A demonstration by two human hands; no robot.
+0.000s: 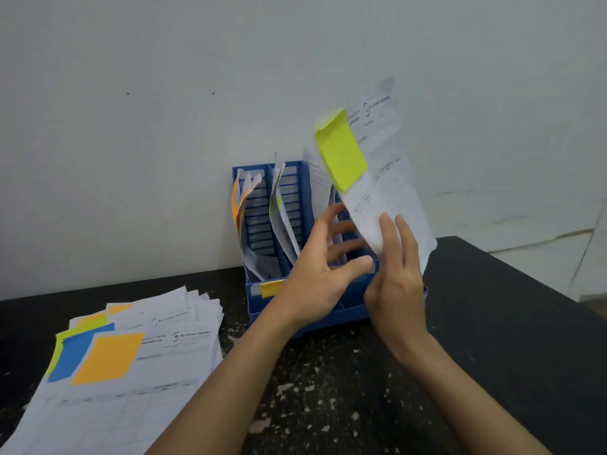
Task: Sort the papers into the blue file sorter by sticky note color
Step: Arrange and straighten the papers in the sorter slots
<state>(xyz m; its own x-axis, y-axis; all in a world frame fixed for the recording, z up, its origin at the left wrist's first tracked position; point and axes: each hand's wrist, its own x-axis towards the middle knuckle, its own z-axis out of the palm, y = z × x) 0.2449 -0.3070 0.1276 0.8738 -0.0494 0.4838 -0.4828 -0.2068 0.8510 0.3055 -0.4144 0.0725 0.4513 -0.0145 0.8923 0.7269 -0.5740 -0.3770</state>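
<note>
The blue file sorter stands against the wall on the dark table. Its left slot holds papers with an orange note, and its middle slot holds papers with a yellow-green note. Above the right slot, tilted and blurred, is a white paper with a yellow-green sticky note. My right hand holds this paper by its lower end, fingers straight along its front. My left hand is spread open beside it, fingertips reaching behind the paper's bottom edge. A fanned pile of papers lies at the left.
The pile's top sheet carries an orange note, with blue and yellow-green notes peeking from beneath. An orange label marks the sorter's front left. The wall is right behind the sorter. The table edge runs off at the right.
</note>
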